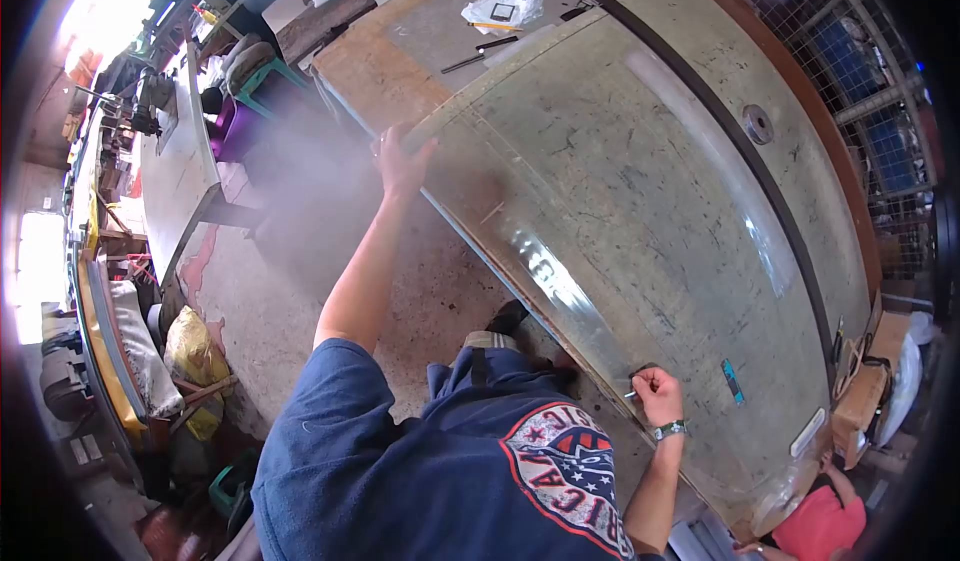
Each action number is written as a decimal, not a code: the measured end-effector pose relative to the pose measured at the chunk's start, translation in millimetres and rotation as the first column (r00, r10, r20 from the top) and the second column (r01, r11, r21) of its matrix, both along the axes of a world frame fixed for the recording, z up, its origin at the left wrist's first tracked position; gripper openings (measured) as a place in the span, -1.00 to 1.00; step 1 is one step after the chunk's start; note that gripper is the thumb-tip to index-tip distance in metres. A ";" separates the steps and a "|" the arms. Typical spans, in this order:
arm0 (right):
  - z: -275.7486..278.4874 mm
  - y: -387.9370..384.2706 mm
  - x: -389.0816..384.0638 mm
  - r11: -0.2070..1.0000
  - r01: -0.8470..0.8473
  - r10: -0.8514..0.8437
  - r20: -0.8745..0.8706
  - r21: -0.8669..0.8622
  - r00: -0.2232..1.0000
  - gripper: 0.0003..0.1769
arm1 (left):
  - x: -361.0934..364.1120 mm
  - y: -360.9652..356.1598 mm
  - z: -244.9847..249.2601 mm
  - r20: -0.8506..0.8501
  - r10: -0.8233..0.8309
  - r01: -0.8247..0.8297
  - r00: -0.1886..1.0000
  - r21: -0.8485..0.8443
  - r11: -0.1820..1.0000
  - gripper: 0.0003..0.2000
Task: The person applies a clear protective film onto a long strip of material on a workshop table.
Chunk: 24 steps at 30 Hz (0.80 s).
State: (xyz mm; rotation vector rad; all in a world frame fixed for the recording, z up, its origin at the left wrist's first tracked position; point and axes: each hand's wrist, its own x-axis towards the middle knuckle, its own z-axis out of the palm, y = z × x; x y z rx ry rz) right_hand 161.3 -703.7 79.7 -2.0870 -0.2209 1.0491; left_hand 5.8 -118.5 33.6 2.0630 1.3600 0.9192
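Observation:
A large clear plastic sheet (640, 191) with a scuffed, glossy surface lies over the workbench. At its far left corner my left hand (402, 169) grips the edge, thumb on one side and fingers on the other. The fingertips are partly blurred by grey haze. My right hand (658, 399) is closed by the bench's near edge, pinching a small white stick that looks like a cigarette (630, 394). A long dark strip (715, 91) runs across the sheet. On top of the sheet are a round metal disc (758, 124) and a teal cutter-like tool (733, 382).
Grey haze (320, 161) hangs left of the bench. Behind lie a clear plastic packet (503, 7) and dark pen-like tools (480, 54). A co-worker in a red shirt (820, 521) is at the lower right. Another table (175, 181) stands left, and a wire-mesh rack (870, 101) stands right.

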 end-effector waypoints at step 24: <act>-8.5 -9.8 4.3 0.999 0.033 -0.033 -0.002 0.012 0.999 -0.89 | 11.1 16.4 -14.3 0.004 0.115 -0.115 0.993 0.023 0.993 -0.71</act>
